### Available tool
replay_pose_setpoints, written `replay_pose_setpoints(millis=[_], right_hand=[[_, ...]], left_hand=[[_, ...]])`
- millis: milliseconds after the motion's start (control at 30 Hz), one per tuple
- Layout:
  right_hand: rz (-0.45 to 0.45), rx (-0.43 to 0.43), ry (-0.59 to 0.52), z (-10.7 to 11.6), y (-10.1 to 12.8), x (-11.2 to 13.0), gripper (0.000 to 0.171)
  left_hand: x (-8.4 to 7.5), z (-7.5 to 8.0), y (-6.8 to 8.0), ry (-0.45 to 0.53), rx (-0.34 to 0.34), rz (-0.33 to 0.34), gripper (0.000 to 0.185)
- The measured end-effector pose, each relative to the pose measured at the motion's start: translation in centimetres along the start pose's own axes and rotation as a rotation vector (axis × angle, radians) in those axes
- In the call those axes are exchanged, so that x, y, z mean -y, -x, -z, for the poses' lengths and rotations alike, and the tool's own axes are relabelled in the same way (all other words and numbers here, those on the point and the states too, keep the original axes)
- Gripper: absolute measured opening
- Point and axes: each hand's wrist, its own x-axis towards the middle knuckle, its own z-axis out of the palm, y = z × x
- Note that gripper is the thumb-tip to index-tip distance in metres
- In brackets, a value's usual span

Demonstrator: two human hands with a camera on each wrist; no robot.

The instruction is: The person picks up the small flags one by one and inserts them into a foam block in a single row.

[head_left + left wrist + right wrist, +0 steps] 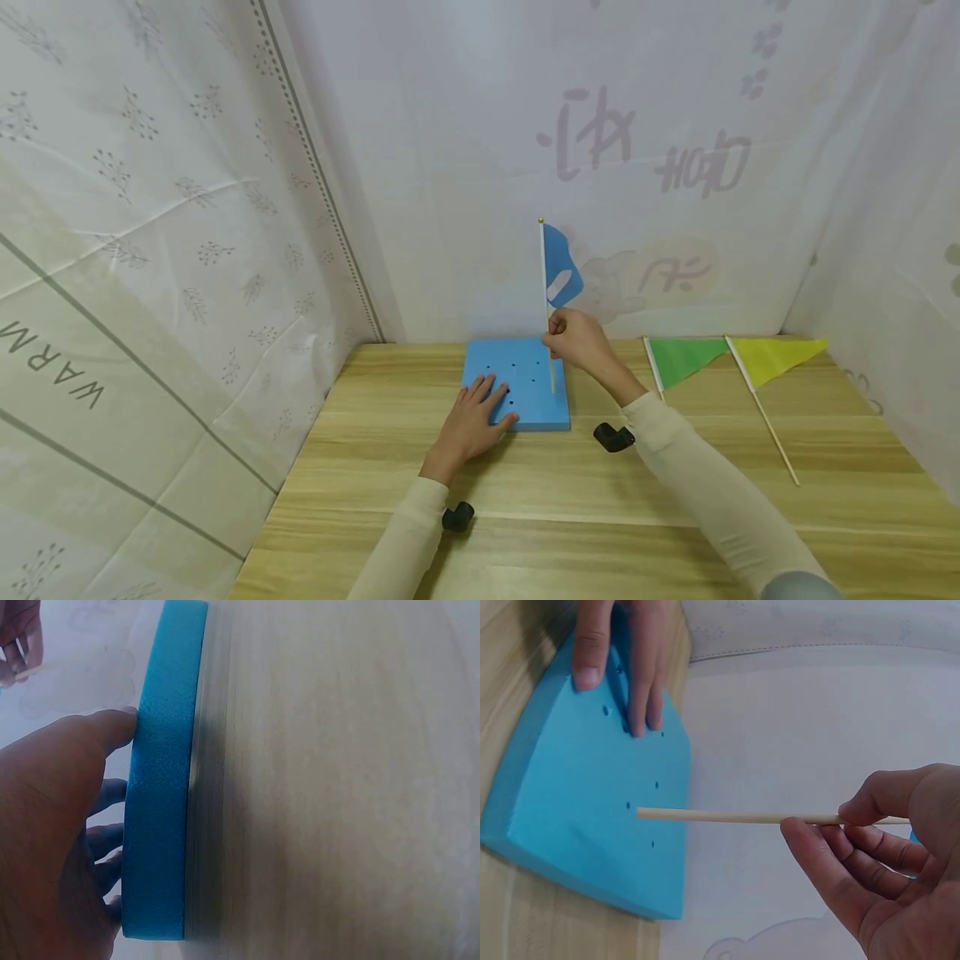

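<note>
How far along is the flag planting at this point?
Done: nothing stands in the foam block unaided. In hand: the right hand pinches the blue flag stick, its tip at a hole, while the left hand presses the block flat. Left: the green flag and yellow flag lie on the table.

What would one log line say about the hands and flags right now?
left hand: flat on foam board | right hand: pinches blue flag stick upright, tip at board | green flag, yellow flag: lying on table

Two flags [738, 358] right of foam block [525, 375]
</note>
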Motion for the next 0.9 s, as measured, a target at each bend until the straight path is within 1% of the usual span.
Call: replay_pose_setpoints(millis=[200,333,533,733,900], right_hand=[[0.018,-0.026,-0.006,-0.5,-1.3,1.2,0.009],[0.038,-0.038,-0.008,-1.0,-2.0,1.9,0.008],[0.052,-0.027,-0.015,-1.9,-2.4,2.7,0.008],[0.063,-0.036,-0.005,-3.2,-3.3,3.5,0.009],[0.055,-0.040,0.005,-4.1,-4.0,4.0,0.009]], left_hand=[[0.0,0.3,-0.1,0.002,0.021,0.003,0.071],[0.0,0.3,-0.1,0.006,0.011,0.000,0.069],[-0.3,0.2,0.2,0.026,0.031,0.002,0.069],[-0.3,0.3,0.1,0.030,0.008,0.017,0.068],[-0.1,0.2,-0.1,0.023,0.011,0.010,0.069]])
